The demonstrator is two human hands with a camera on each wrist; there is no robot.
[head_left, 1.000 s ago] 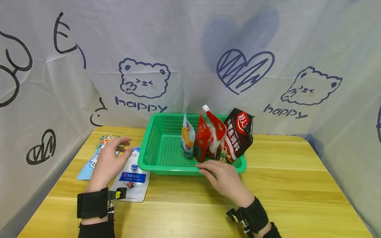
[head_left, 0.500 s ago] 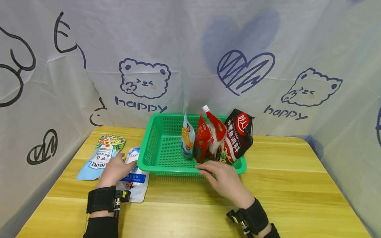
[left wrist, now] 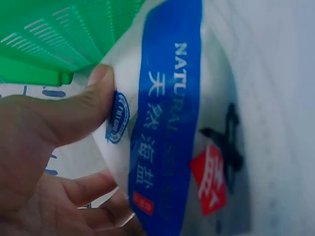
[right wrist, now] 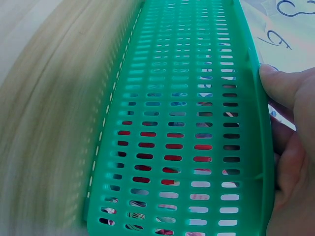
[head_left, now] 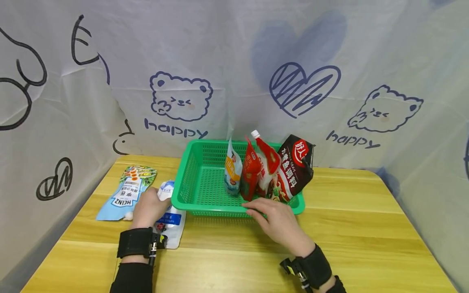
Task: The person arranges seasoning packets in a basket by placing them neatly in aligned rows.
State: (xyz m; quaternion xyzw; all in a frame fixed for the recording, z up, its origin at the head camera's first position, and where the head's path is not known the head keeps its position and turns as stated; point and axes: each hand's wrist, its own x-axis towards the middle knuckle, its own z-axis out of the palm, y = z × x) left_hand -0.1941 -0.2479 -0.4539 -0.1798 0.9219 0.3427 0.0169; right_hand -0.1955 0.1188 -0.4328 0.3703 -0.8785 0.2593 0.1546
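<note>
Fingers of the left hand point(head_left: 148, 207) have slid from the Heinz pouch point(head_left: 126, 192) onto the white salt pouch point(left wrist: 197, 123) near the desk's left edge and now pinch it, ready for lifting. The right hand point(head_left: 278, 219) still grips the green basket's point(head_left: 190, 179) front rim.

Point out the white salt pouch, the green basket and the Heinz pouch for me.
white salt pouch point(left wrist: 167, 123), left wrist view, on its blue label band.
green basket point(head_left: 182, 179), head view, on its left wall.
Heinz pouch point(head_left: 126, 193), head view, on its printed front.
</note>
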